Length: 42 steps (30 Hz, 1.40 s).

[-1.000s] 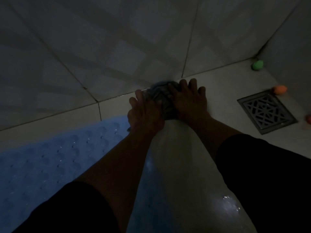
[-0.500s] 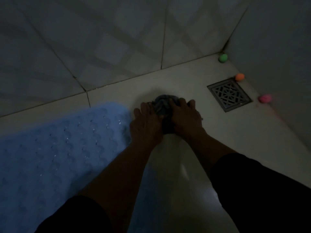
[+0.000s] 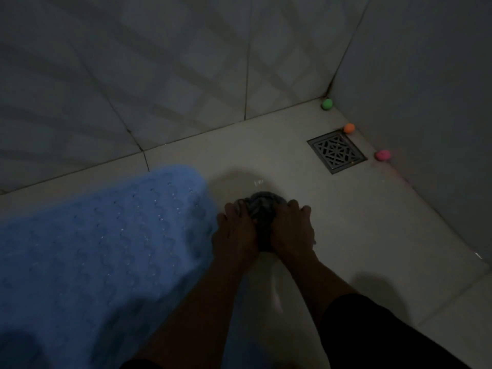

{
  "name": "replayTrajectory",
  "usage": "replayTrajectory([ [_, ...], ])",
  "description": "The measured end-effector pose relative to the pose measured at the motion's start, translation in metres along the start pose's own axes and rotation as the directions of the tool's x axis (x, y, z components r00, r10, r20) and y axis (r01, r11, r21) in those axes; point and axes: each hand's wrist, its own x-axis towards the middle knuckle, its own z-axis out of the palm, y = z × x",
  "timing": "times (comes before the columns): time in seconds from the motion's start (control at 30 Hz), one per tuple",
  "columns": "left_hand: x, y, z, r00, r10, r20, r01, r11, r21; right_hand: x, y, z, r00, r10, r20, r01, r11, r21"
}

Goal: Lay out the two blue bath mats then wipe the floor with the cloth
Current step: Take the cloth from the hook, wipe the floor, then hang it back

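Both hands press a bunched grey cloth (image 3: 262,209) onto the pale floor (image 3: 346,235): the left hand (image 3: 235,235) and right hand (image 3: 291,230) lie flat, fingers loosely together over it. Just left lies a blue bath mat (image 3: 101,243); a drain grate (image 3: 336,151) sits near the far-right corner.

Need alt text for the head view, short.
Both hands, left hand and right hand, press a bunched cloth onto the dim tiled floor, beside a blue bath mat and near a drain grate.
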Motion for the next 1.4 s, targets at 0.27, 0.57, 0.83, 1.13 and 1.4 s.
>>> replayTrajectory([
  [0.27, -0.016, -0.001, -0.004, 0.998, 0.054, -0.016, -0.056, 0.980, -0.189, -0.014, -0.012, -0.006, 0.947, 0.273, 0.167, -0.321, 0.799, 0.509],
  [0.57, -0.016, -0.033, -0.062, 0.947, -0.319, 0.041, 0.161, 0.362, -0.918, -0.001, -0.054, -0.048, 0.925, 0.119, 0.362, -0.381, 0.301, 0.874],
  [0.83, -0.013, -0.049, -0.166, 0.943, -0.313, -0.114, -0.070, 0.146, -0.987, 0.023, -0.139, -0.116, 0.954, -0.082, 0.288, -0.282, 0.078, 0.956],
  [1.13, 0.006, -0.126, -0.214, 0.794, -0.491, -0.359, -0.140, 0.426, -0.894, 0.056, -0.225, -0.106, 0.985, -0.143, 0.096, -0.058, 0.250, 0.966],
  [1.4, 0.053, -0.193, -0.183, 0.762, -0.514, -0.395, -0.091, 0.519, -0.850, 0.096, -0.275, -0.041, 0.988, -0.119, 0.102, -0.046, 0.399, 0.916],
])
